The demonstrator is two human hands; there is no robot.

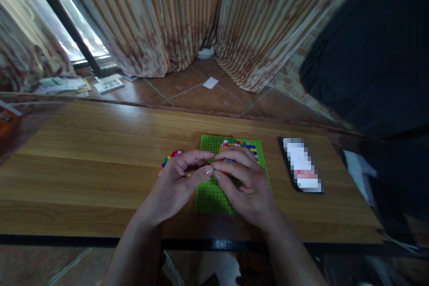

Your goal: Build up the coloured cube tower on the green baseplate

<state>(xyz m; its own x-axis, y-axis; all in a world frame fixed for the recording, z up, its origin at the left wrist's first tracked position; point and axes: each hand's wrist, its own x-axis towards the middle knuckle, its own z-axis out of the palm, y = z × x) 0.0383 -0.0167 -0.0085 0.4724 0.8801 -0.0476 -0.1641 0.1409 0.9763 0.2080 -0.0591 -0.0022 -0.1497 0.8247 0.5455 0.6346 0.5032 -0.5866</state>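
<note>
Both hands meet above a green studded baseplate (214, 199) on the wooden table. My left hand (181, 181) is closed in a pinch, thumb and forefinger pointing right. Against its fingertips press those of my right hand (246, 183), also pinched. Whatever lies between the fingertips is too small or hidden to name. Multicoloured toy bricks (239, 144) form a built block on the plate's far right part, partly covered by my right hand. Beside the plate, a pile of loose toy bricks (172, 156) shows behind my left hand.
A phone (303, 165) with a blurred screen lies on the table (83, 165) to the right. Beyond the far edge are curtains (187, 18), a tiled floor with a white paper (210, 82), and a booklet (109, 85). A dark padded object (375, 53) stands at the right.
</note>
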